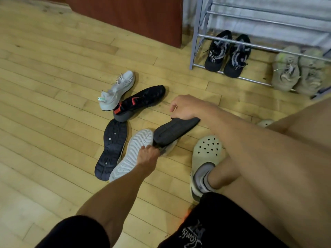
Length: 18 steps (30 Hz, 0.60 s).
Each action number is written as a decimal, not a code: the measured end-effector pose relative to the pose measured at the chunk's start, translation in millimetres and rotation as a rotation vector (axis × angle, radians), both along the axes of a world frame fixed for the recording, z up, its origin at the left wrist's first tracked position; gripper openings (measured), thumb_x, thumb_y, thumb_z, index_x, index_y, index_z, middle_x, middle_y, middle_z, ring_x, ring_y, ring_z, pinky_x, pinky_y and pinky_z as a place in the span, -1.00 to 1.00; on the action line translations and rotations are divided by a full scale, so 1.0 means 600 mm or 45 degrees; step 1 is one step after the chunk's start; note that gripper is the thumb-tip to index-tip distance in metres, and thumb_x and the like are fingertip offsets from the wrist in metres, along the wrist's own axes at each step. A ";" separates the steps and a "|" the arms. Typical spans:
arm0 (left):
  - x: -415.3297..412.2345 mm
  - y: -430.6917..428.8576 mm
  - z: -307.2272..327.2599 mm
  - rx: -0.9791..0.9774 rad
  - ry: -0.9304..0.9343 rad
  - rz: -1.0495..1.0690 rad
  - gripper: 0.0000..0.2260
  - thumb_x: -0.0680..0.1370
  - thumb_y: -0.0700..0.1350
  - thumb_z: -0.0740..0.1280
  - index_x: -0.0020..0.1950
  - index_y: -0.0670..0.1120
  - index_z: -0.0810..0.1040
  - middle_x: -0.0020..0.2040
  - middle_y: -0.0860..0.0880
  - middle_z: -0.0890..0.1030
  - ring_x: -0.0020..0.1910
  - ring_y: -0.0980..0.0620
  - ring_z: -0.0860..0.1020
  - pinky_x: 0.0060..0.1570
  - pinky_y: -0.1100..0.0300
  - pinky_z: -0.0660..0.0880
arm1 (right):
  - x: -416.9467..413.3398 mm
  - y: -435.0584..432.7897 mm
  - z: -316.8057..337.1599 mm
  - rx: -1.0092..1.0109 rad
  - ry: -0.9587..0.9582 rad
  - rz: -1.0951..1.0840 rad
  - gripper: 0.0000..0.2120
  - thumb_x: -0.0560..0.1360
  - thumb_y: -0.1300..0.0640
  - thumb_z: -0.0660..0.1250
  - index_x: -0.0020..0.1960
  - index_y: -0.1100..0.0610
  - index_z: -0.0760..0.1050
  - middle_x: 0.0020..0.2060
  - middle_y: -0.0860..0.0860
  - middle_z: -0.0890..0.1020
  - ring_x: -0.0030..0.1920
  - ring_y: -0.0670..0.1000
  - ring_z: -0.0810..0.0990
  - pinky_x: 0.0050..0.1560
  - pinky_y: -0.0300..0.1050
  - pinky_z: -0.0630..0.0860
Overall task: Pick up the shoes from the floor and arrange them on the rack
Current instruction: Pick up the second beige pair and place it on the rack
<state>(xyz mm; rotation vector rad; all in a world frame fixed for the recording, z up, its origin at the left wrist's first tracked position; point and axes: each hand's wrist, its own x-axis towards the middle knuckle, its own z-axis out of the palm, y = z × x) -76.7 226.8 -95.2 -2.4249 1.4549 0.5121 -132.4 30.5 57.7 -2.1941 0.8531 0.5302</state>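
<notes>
Several shoes lie in a heap on the wooden floor. My right hand (184, 107) grips the heel end of a dark shoe (174, 131) lying sole-up. My left hand (147, 155) grips the edge of a white-soled shoe (131, 154) turned on its side, where it meets the dark shoe. Left of these lies a black shoe sole-up (112, 149). Farther back are a black shoe with red accents (141, 102) and a light grey sneaker (118, 90). The metal rack (254, 44) stands at upper right, holding a black pair (227, 53) and a beige pair (299, 71) on its lowest rails.
My foot in a pale clog (205, 158) stands on the floor right of the heap. A reddish-brown cabinet (134, 17) stands at the back, left of the rack. The rack's upper rails (268, 21) hold nothing.
</notes>
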 end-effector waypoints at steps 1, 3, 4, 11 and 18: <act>0.004 -0.001 0.008 -0.015 0.021 0.028 -0.75 0.64 -0.04 0.16 0.19 -0.04 0.57 0.08 -0.09 0.59 0.07 -0.07 0.54 0.11 0.11 0.41 | -0.003 -0.001 0.001 -0.005 0.011 -0.003 -0.71 0.55 0.18 0.29 0.24 0.19 0.57 0.23 0.14 0.59 0.20 0.13 0.56 0.19 -0.03 0.49; 0.016 0.003 0.025 -0.090 0.085 0.113 -0.70 0.63 0.07 0.14 0.13 -0.01 0.61 0.01 -0.10 0.60 0.00 -0.08 0.56 0.02 0.11 0.43 | -0.008 -0.005 -0.003 -0.025 0.047 -0.008 -0.71 0.54 0.18 0.29 0.24 0.19 0.56 0.22 0.16 0.59 0.19 0.15 0.57 0.22 0.02 0.51; 0.024 0.005 0.037 -0.139 0.123 0.161 -0.65 0.61 0.14 0.12 0.09 0.00 0.63 -0.03 -0.09 0.61 -0.04 -0.07 0.57 -0.02 0.11 0.44 | -0.011 -0.008 -0.005 -0.038 0.068 -0.020 -0.72 0.54 0.17 0.29 0.23 0.18 0.57 0.19 0.15 0.61 0.16 0.15 0.59 0.22 0.04 0.54; 0.045 -0.002 0.153 -0.440 0.467 0.379 -0.84 0.51 -0.02 0.37 0.01 0.02 0.69 -0.09 0.03 0.71 -0.10 0.05 0.64 -0.06 0.07 0.59 | -0.019 0.011 -0.017 0.172 0.180 -0.254 -0.53 0.57 -0.07 0.25 0.35 0.22 0.42 0.06 0.17 0.63 0.04 0.16 0.66 0.04 0.05 0.63; 0.035 -0.064 0.242 -0.887 0.549 0.422 -0.91 0.43 -0.20 0.42 -0.12 -0.11 0.72 -0.18 -0.02 0.71 -0.18 0.06 0.64 -0.10 0.10 0.58 | -0.016 0.020 -0.006 0.504 -0.113 -0.734 -0.21 0.40 -0.28 0.39 0.44 0.17 0.29 0.25 0.20 0.55 -0.11 0.19 0.70 -0.10 0.08 0.68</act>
